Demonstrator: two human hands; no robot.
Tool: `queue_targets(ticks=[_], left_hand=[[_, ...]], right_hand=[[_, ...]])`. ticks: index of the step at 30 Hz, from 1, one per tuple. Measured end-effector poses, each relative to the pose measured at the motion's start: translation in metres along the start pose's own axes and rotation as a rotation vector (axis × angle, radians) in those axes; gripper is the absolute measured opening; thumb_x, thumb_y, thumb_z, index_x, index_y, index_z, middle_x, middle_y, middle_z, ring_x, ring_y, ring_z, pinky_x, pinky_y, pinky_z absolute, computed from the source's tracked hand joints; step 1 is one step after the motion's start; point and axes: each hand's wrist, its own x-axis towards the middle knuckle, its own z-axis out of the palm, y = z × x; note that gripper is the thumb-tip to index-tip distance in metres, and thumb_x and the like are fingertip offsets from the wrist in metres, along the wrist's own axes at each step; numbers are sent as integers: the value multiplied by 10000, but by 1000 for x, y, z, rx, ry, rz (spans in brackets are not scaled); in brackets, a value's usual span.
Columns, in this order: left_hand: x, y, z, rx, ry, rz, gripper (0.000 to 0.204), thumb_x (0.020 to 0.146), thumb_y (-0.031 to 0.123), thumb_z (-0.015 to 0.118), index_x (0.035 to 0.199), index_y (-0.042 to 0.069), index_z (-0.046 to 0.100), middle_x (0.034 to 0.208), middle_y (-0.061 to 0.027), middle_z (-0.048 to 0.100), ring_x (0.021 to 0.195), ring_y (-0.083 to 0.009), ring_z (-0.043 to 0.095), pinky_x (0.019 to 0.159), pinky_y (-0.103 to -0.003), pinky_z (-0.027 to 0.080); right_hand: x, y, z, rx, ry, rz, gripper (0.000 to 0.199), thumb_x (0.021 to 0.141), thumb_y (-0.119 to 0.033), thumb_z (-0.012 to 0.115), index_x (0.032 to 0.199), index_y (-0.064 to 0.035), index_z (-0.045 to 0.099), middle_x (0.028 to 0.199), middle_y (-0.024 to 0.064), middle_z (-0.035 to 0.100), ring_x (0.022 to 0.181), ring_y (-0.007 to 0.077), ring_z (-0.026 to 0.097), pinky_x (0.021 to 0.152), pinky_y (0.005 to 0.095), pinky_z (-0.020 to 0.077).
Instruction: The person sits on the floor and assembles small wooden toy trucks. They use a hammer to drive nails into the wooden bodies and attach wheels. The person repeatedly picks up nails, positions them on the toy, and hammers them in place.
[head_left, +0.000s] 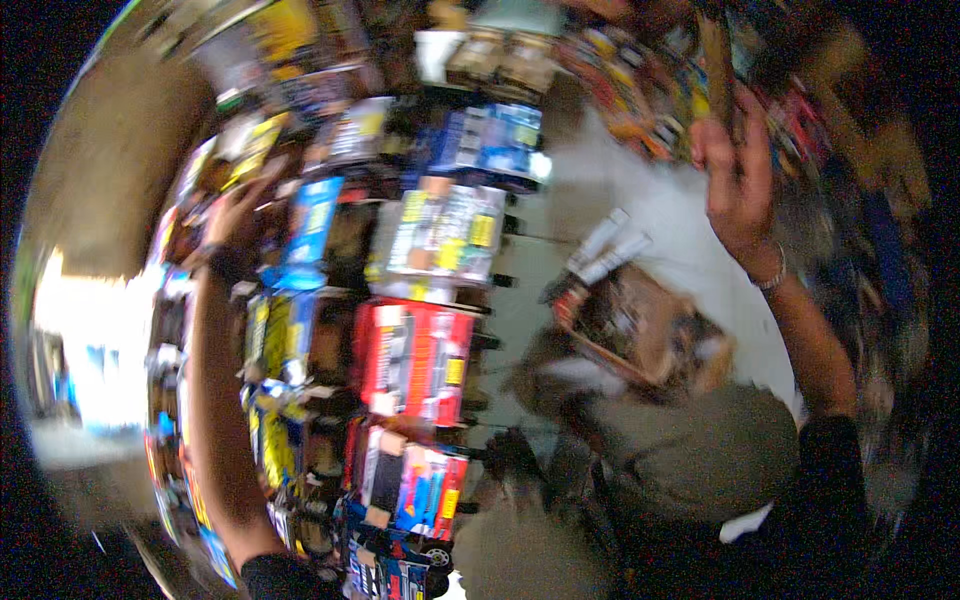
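My left arm reaches up past rows of brightly coloured packages. My left hand (238,212) is smeared by motion beside a yellow package (260,145), and whether it holds anything is unclear. Farther right, my right hand (742,185) is raised, its fingers around the lower end of a brown post-like piece (715,65). A blue package (315,230) lies right of my left hand. Between my arms runs a column of packages: a white and yellow one (440,235), a red one (418,360) and a blue and white one (490,138).
Black pegs stick out along the column's right side. An open cardboard box (650,320) of mixed items sits on a pale surface (690,215), two white strips (610,245) beside it. Olive cloth shapes (700,450) fill the lower right. Bright light enters at left.
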Motion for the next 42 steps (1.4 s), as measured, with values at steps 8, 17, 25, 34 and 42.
queue_targets(ticks=[8,17,25,34,42], left_hand=[[-21,174,86,1132,453,1266,361,949,102,582,1309,74,595,1120,-144,643,1005,-262,614,955,-346,477],[-115,146,431,647,-1056,958,264,844,46,567,1098,26,634,1019,-226,683,950,-394,678,810,-464,564],[-114,75,540,793,-936,665,294,777,102,686,1059,29,644,1098,-240,646,1024,-369,666,833,-437,570],[-115,100,534,838,-775,549,192,858,119,597,1021,53,675,969,-210,694,883,-352,714,716,-463,599],[-110,85,537,858,-803,479,197,883,147,582,1011,55,701,890,-187,707,860,-345,719,700,-463,600]], right_hand=[[-159,57,-132,-329,-374,656,340,1005,-309,546,1245,-74,601,755,130,644,673,221,624,638,377,462],[-296,104,-149,-530,-408,660,314,948,-171,612,1226,-27,596,1130,154,504,951,346,581,809,417,483],[-316,107,-128,-610,-279,671,340,899,-110,658,1218,-10,598,1261,151,492,1171,344,495,1002,442,389],[-328,121,-128,-520,-266,687,298,957,-157,593,1182,37,570,1245,193,501,1162,360,502,1005,433,396],[-327,120,-127,-513,-275,711,304,979,-146,565,1200,62,544,1254,218,498,1168,388,507,1011,443,406]])
